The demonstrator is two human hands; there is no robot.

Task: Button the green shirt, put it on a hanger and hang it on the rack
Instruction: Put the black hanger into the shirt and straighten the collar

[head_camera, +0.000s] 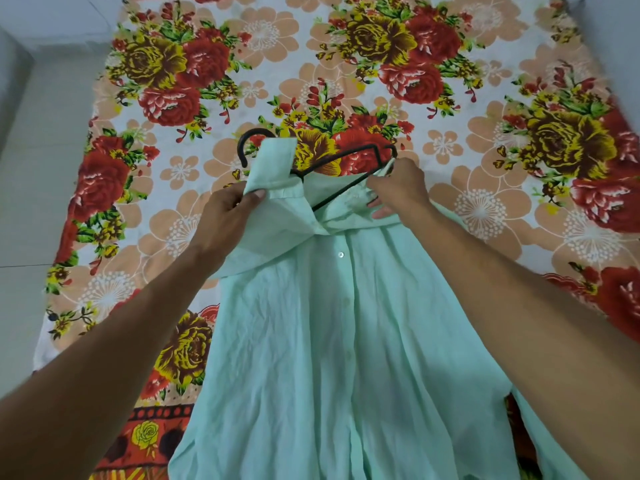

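The pale green shirt [332,341] hangs in front of me, buttoned down its front, with its collar lifted over the bed. My left hand [228,213] grips the left side of the collar and raises it. My right hand [398,188] pinches the right shoulder edge of the shirt, close to the end of a black hanger [349,157]. The hanger sits partly inside the neck opening. Its hook pokes out past the collar on the upper left, and its right arm shows above the cloth.
A bed with a floral sheet [485,98] of red, yellow and peach flowers fills the view beneath the shirt. Pale floor tiles [41,168] run along the left side of the bed. No rack is in view.
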